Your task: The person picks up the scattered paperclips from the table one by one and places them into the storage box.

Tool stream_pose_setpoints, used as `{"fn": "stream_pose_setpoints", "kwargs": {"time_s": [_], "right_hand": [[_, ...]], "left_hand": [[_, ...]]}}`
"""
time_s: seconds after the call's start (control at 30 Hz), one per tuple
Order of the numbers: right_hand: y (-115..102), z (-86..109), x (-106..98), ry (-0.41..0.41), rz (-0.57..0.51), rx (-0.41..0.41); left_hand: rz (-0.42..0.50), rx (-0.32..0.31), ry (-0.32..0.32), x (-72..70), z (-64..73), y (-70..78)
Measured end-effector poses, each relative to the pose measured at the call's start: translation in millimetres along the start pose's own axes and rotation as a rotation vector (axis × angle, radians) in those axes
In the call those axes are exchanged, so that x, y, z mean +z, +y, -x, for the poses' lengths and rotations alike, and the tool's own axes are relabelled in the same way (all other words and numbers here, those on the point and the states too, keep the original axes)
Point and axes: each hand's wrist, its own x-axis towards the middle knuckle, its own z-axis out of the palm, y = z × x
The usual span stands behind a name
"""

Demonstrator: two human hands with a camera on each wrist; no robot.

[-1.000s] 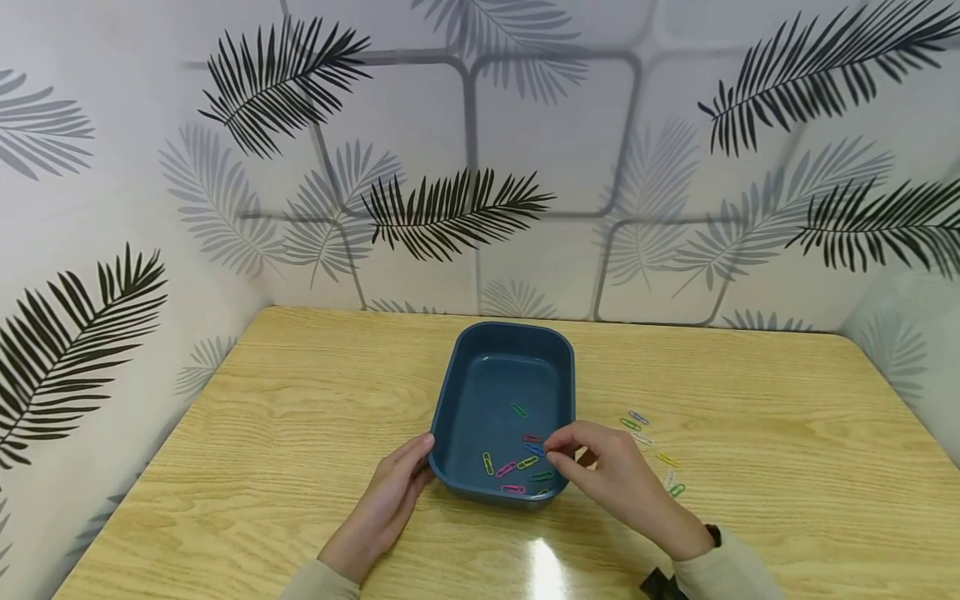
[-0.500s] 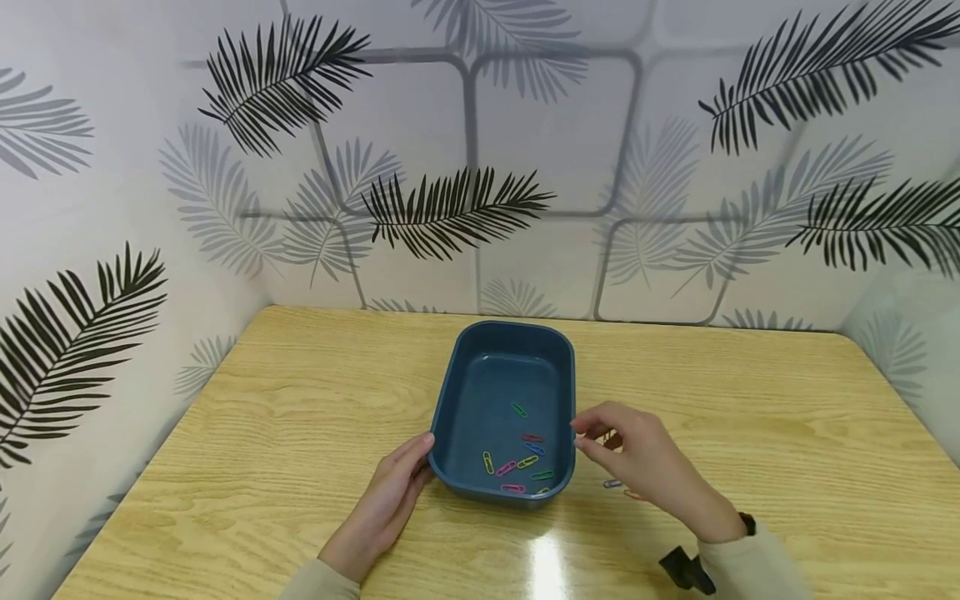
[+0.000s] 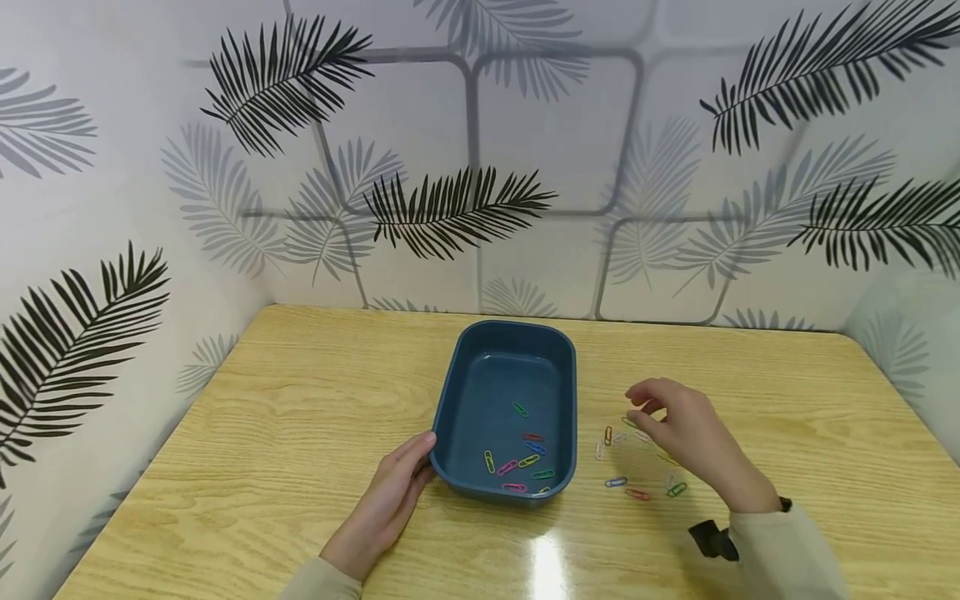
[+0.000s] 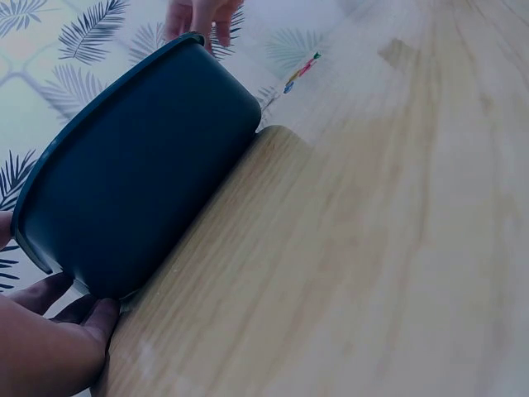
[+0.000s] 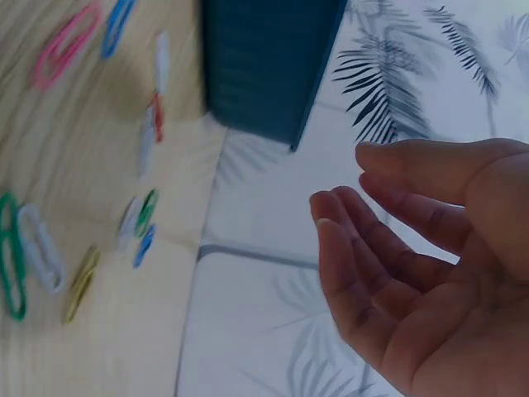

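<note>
A dark blue plastic bin [image 3: 495, 383] stands on the table, with several coloured paper clips lying inside, among them a green clip [image 3: 520, 409] and a yellow clip [image 3: 489, 462]. At its near left corner my left hand [image 3: 390, 496] holds the bin, thumb at the rim and fingers against the outer wall. My right hand [image 3: 690, 433] hovers above loose paper clips right of the bin. In the right wrist view the right hand [image 5: 421, 256] has thumb and fingers apart, nothing between them. It hides part of the clip pile in the head view.
Loose clips lie on the wooden table [image 3: 315, 392] right of the bin, including a blue clip [image 3: 617, 482], a red clip [image 3: 638, 494] and a green clip [image 3: 677, 489]. A leaf-patterned backdrop [image 3: 547, 133] rises behind the table.
My right hand has moved from over the bin's right side out to the right, above the loose clips. The left hand and the bin have stayed in place.
</note>
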Motion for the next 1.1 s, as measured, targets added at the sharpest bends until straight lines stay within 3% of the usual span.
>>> {"fn": "stream_pose_setpoints", "kwargs": {"time_s": [0.17,0.3,0.53,0.77,1.1], "right_hand": [[24.2,-0.7,0.4,-0.144,0.014,0.071],[40.6,1.7,-3.1,-0.264,0.057,0.083],[51.6,4.5,-6.8,-0.402,0.07,0.159],[53.1,5.8,-2.1,-0.452,0.09,0.235],[53.7,4.6,0.7,-0.443,0.11,0.167]], "left_hand": [[-0.003,0.005,-0.01,-0.3,0.3,-0.2],[-0.001,0.008,-0.016,-0.4,0.1,-0.2],[0.004,0.004,-0.007,-0.6,-0.1,0.1],[0.005,0.003,-0.008,-0.4,0.2,0.1],[0.024,-0.01,0.022,0.3,-2.0,-0.6]]}}
